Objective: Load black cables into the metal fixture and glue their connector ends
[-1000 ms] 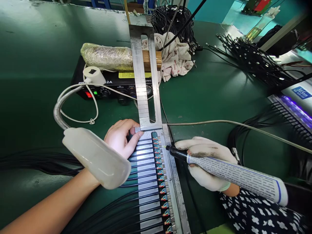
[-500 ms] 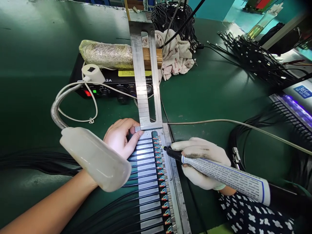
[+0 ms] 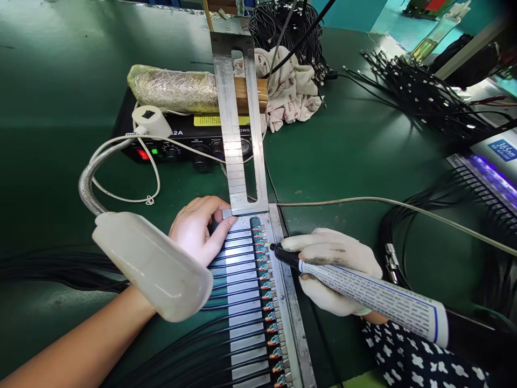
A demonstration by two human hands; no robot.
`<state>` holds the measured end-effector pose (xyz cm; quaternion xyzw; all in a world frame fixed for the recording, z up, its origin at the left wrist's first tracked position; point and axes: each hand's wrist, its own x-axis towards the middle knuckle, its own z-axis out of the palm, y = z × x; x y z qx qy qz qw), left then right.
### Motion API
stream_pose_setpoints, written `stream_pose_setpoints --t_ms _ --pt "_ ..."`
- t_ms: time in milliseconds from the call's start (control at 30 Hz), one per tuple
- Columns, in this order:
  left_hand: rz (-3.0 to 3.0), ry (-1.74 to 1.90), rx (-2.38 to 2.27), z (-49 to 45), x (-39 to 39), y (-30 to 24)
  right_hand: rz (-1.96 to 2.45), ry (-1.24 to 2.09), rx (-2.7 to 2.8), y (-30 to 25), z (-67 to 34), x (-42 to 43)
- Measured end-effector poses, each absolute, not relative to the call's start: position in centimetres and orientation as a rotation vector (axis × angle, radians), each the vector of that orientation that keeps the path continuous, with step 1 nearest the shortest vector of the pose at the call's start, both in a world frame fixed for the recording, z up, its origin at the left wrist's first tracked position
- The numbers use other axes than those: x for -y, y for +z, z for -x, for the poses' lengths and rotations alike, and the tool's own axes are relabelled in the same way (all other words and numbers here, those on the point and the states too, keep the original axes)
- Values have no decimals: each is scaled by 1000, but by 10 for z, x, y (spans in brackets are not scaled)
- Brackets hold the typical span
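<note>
Bare, my left hand (image 3: 197, 231) grips the far end of a metal jig (image 3: 297, 334) between thumb and fingers. Black cables (image 3: 247, 300) lie side by side across the jig, their coloured wires joined to small metal connectors along its right side. My right hand (image 3: 343, 253), in a stained white glove, is wrapped around a glue dispenser tube (image 3: 375, 295) with a printed label. The tube's black nozzle (image 3: 285, 254) points left, its tip close above one of the connectors near the far end; whether it touches is unclear. A white lamp head (image 3: 153, 264) overhangs my left wrist.
Behind the jig, a slotted metal frame (image 3: 230, 129) leans up against a black control box (image 3: 181, 145) bearing a plastic-wrapped roll (image 3: 173, 89). A crumpled cloth (image 3: 293, 91) and cable bundles (image 3: 420, 91) lie farther back. At right, a UV lamp unit (image 3: 498, 151) glows purple.
The view has shifted slightly, with the lamp head appearing a little farther left and lower. Both hands keep their grips, and the nozzle stays near the same connector.
</note>
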<state>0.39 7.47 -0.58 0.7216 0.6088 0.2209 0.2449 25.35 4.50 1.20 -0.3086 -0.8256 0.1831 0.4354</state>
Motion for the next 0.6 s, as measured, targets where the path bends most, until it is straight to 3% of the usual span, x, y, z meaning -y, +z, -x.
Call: stream_pose_setpoints --t_ms 600 --pt "-1972 599 -1671 -4 -75 -6 742 468 2102 15 -255 -43"
